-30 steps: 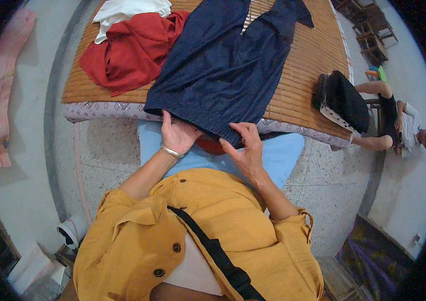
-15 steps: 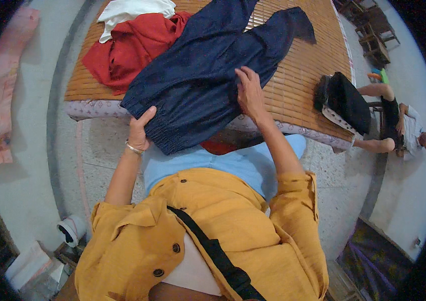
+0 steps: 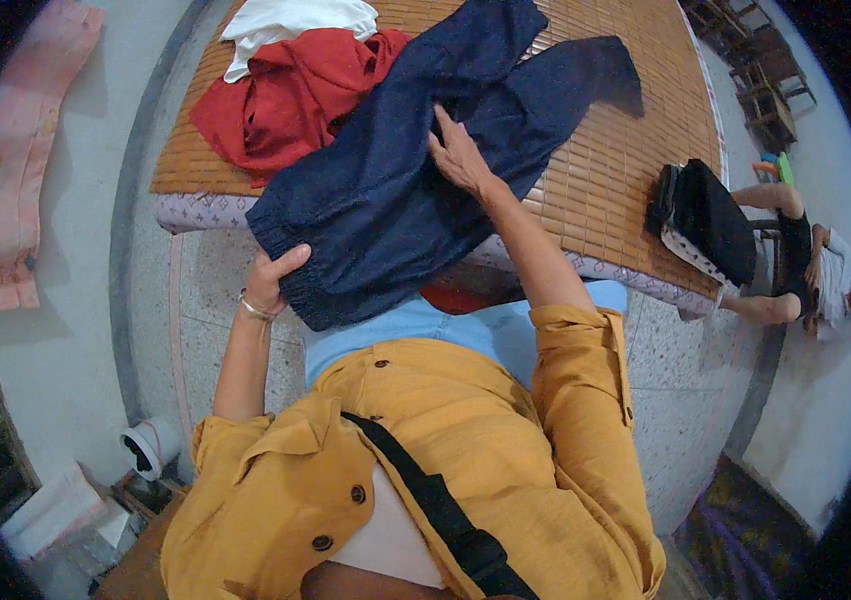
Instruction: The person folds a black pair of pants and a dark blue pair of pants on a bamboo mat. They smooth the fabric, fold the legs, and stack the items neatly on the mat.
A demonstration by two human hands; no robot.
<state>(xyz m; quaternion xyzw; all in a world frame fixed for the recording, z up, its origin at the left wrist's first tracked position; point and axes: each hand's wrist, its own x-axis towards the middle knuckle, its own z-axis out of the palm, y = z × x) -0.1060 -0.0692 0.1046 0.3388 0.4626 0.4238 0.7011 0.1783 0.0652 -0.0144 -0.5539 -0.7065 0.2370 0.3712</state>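
Observation:
Dark blue trousers (image 3: pixel 375 190) with an elastic waistband lie across the bamboo mat, legs stretching away to the upper right. Their waist end hangs over the mat's near edge toward my lap. My left hand (image 3: pixel 272 280) grips the waistband at its left corner, thumb on top and the other fingers hidden beneath. My right hand (image 3: pixel 459 155) rests on the upper part of the trousers, near where the legs part, its fingers stretched out over the cloth. Left of the trousers, touching them, is a crumpled red garment (image 3: pixel 295 100), with a white cloth (image 3: pixel 295 20) behind it.
The bamboo mat (image 3: pixel 605 190) covers a raised surface with a patterned cloth edge. A black folded pile (image 3: pixel 710 220) sits at its right end. Beyond it a seated person (image 3: pixel 825 270) is partly visible. A white bin (image 3: pixel 150 448) stands on the floor at left.
My right hand has slid left and farther away over the trousers. My left hand still holds the waistband. The whole view has shifted slightly.

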